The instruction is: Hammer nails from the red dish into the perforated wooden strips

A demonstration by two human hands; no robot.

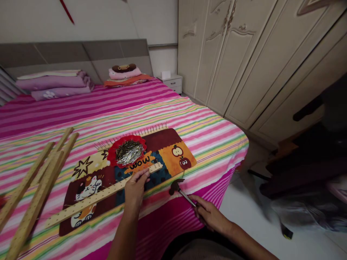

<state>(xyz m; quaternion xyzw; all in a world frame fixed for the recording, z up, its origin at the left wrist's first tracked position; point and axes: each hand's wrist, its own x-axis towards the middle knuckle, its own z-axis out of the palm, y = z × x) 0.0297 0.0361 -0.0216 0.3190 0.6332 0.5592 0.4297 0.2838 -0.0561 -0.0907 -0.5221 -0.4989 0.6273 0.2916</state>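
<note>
Your lap in dark clothing [187, 249]: nearest. Your right hand [207, 213]: fingers wrapped around the handle of a hammer [187, 198], head beside the mat. Your left hand [137, 184]: fingers pinched together at a perforated wooden strip [105, 193], near its right end; whether they grip a nail, you cannot tell. Strip: lying slantwise across the patterned mat [159, 139] on the bed, beside a red bowl [110, 159] of nails [130, 151]. Step, apparently: placing a nail. Next move likely calls for nail upright, fingers clear, light tap.
</note>
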